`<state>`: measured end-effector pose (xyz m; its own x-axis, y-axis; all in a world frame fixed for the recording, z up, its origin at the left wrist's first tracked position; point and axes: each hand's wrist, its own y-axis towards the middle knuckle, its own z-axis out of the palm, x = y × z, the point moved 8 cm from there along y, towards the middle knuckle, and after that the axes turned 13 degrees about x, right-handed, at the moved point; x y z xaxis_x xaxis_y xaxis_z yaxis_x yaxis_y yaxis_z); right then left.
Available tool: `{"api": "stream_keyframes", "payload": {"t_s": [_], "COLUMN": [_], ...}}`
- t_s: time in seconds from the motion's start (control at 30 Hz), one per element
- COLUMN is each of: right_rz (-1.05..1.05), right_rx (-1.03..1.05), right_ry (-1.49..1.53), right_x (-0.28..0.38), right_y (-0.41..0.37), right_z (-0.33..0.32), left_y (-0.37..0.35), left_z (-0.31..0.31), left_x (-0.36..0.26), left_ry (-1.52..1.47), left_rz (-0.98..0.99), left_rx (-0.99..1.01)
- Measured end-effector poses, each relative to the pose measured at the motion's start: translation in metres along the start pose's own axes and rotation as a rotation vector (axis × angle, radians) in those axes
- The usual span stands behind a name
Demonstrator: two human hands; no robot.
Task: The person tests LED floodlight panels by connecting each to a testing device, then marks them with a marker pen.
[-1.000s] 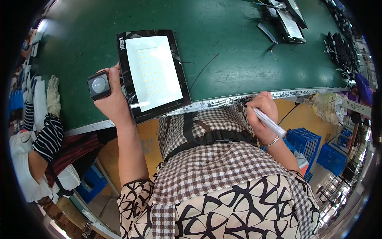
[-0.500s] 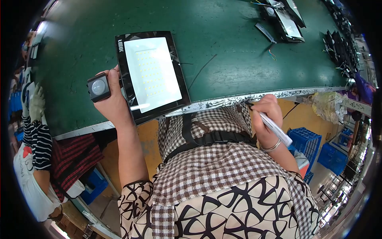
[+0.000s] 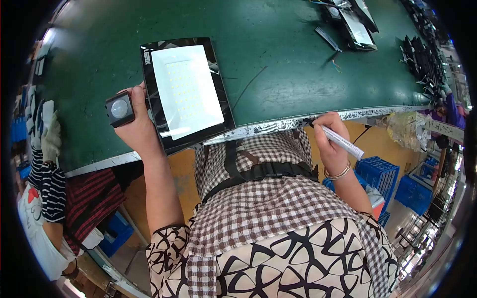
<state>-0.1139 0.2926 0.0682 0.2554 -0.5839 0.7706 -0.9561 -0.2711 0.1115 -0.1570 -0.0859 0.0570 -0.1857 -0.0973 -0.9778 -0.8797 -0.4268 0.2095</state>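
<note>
A black-framed LED floodlight with a white panel and rows of small yellow LEDs lies face up, its lower edge at the front of the green table. On its left side sits a square motion sensor with a domed lens. My left hand is closed around the sensor side of the lamp, thumb along the sensor, other fingers mostly hidden beneath. A white marker pen is gripped in my right hand, its dark tip touching or close to the worn table edge.
More floodlights with loose wires lie at the far right, near a small striped strip. Dark parts are piled along the right edge. A gloved person stands at left. Blue crates and a plastic bag are at right.
My right hand has turned slightly, so the marker's rear end sits higher, with its tip still by the table edge. The left hand keeps its hold on the floodlight; the whole view shifts slightly.
</note>
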Motion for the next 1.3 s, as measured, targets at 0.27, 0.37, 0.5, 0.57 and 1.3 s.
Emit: {"api": "stream_keyframes", "payload": {"t_s": [0.27, 0.37, 0.5, 0.57, 1.3], "right_rz": [-0.024, -0.019, 0.010, -0.006, 0.036], "right_rx": [-0.102, 0.040, -0.138, -0.017, -0.136], "right_ry": [0.040, -0.128, 0.090, -0.041, 0.028], "right_x": [0.011, 0.007, -0.001, 0.003, -0.002], "right_y": [-0.006, 0.001, -0.012, -0.007, -0.013], "right_z": [-0.017, 0.000, -0.012, -0.004, -0.018], "left_y": [0.002, 0.002, -0.001, 0.001, 0.002], "left_z": [-0.001, 0.000, -0.002, -0.002, -0.006], "left_x": [0.002, 0.003, 0.003, 0.003, 0.007], "left_ry": [0.010, -0.005, -0.001, 0.001, 0.019], "left_rz": [-0.003, -0.005, -0.012, -0.013, -0.002], "left_rx": [0.007, 0.009, 0.005, 0.005, 0.003]}}
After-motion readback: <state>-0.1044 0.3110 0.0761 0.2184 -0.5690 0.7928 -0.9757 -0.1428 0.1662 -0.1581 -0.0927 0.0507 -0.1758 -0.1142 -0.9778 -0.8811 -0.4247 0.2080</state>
